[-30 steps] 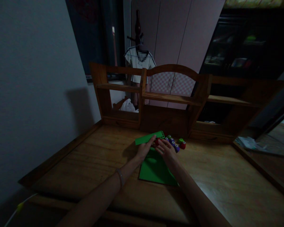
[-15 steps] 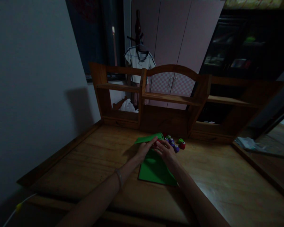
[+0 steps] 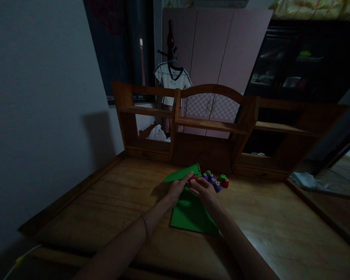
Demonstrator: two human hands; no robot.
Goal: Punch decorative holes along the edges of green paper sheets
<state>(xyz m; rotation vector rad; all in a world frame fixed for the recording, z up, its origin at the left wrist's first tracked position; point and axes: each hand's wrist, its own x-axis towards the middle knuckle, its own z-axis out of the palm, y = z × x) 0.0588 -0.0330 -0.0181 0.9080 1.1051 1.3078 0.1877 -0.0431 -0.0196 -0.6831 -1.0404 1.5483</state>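
1. The room is dim, so small details are hard to read. A small red punch [image 3: 193, 179] sits between the two hands and is mostly hidden by fingers; only a bit of red shows.
2. The left hand [image 3: 176, 188] has its grip pinched together on a green paper strip [image 3: 183, 173], which rises tilted from the fingers toward the back left and has a row of tiny holes along its far end.
3. The right hand [image 3: 203, 188] has its grip curled on the red punch, just beside the left fingertips; exactly how the fingers close on it cannot be made out.
4. Under both hands a green paper sheet [image 3: 190, 216] lies flat on the bench [image 3: 111, 202], its far part covered by the hands and its near corner by the right forearm. Both forearms are cut off by the bottom edge.
5. The bench is brown wood with a raised lip along its left side, set against a pale wall [image 3: 35, 97].
6. Just behind the right hand lies a row of small punches [image 3: 214, 182] in purple, green and red, touching or nearly so; their shapes blur together.
7. A wooden shelf unit [image 3: 210, 124] stands at the back of the bench. Behind it hang a white shirt [image 3: 172, 79] on a coat stand and pink wardrobe doors [image 3: 221, 50]; a dark cabinet [image 3: 303, 66] at right is too dark to read.
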